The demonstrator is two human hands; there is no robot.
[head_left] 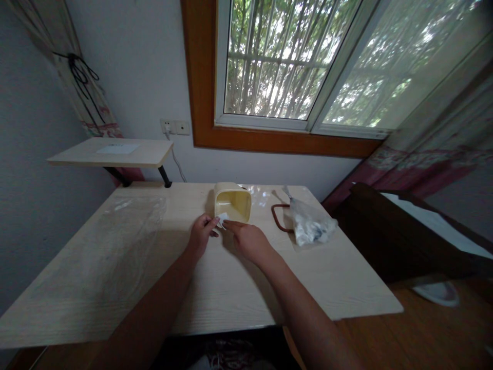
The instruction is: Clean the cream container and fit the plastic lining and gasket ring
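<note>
A cream-yellow plastic bin (242, 203) lies on its side near the back edge of the table, its mouth facing me. In front of that mouth a small white piece, like paper or a label (222, 219), sits between my hands. My left hand (201, 234) pinches its left side with thumb and fingers. My right hand (246, 236) reaches in from the right with its fingers stretched out, the tips touching the white piece. What the piece is exactly is too small to make out.
A clear plastic bag (311, 223) with small white contents lies right of the bin, beside a reddish-brown handle (274, 216). Clear plastic film (115, 246) covers the table's left part. A raised shelf (115, 151) stands at back left. Behind is a window (285, 61).
</note>
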